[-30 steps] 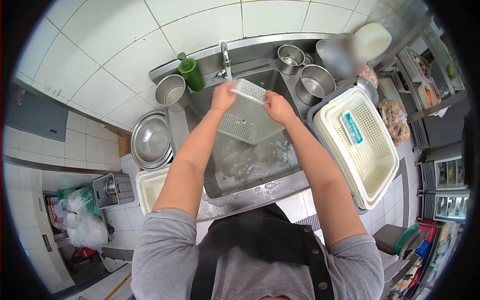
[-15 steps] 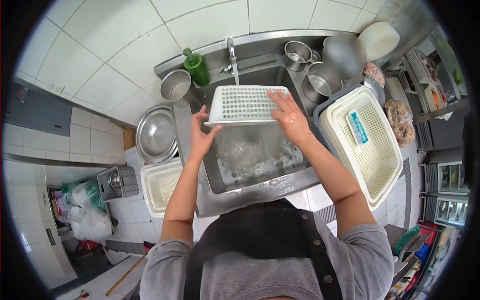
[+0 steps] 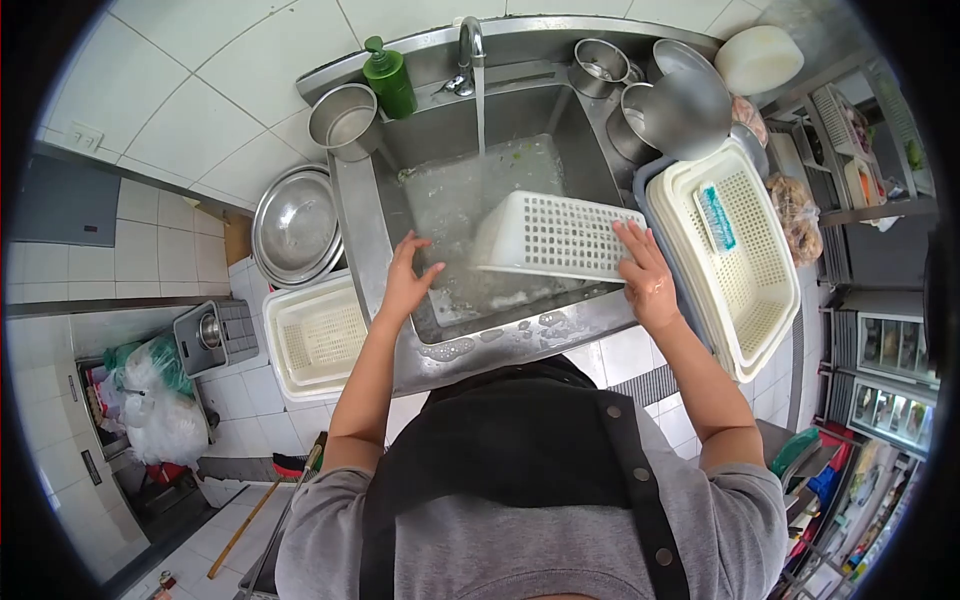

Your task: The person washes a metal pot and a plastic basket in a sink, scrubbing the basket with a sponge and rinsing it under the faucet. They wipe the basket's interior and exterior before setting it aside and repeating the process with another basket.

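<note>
A white perforated plastic basket [image 3: 572,238] is tilted on its side over the sink [image 3: 400,190]. My right hand [image 3: 645,275] grips its right end, fingers on the slotted side and thumb near the rim. To the left of the basket, my left hand [image 3: 408,280] is apart from it, thumb and fingers spread with nothing between them. Water runs from the faucet [image 3: 470,50] into the sink, where cloudy water stands with bits of green in it.
Stacked cream baskets [image 3: 760,300] stand at the right, with a blue-bristled brush [image 3: 716,218] in the top one. Another basket [image 3: 318,335] and metal bowls [image 3: 293,228] are at the left. A green pump bottle [image 3: 390,80] and metal pots [image 3: 598,68] line the sink's back.
The basket has moved right and tilted down at its right end, held by my right hand. My left hand has let go of it. The view has shifted slightly.
</note>
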`<action>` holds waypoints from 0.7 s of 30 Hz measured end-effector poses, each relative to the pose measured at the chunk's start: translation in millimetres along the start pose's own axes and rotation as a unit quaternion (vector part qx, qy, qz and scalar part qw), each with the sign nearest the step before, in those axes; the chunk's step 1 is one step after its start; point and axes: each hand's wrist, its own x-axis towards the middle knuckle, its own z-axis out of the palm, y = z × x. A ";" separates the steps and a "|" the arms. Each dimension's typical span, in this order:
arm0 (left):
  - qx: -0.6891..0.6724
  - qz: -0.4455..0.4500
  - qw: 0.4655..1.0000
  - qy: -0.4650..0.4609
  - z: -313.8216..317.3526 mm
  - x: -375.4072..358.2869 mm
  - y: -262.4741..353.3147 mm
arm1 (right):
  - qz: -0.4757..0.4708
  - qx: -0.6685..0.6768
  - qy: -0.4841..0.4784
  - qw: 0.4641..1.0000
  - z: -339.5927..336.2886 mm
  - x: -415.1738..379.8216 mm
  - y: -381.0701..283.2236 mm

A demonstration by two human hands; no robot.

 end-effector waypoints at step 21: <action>0.022 -0.058 0.991 -0.116 10.8 11.7 -39.1 | 0.087 -0.003 -0.041 0.995 -1.5 11.4 -34.8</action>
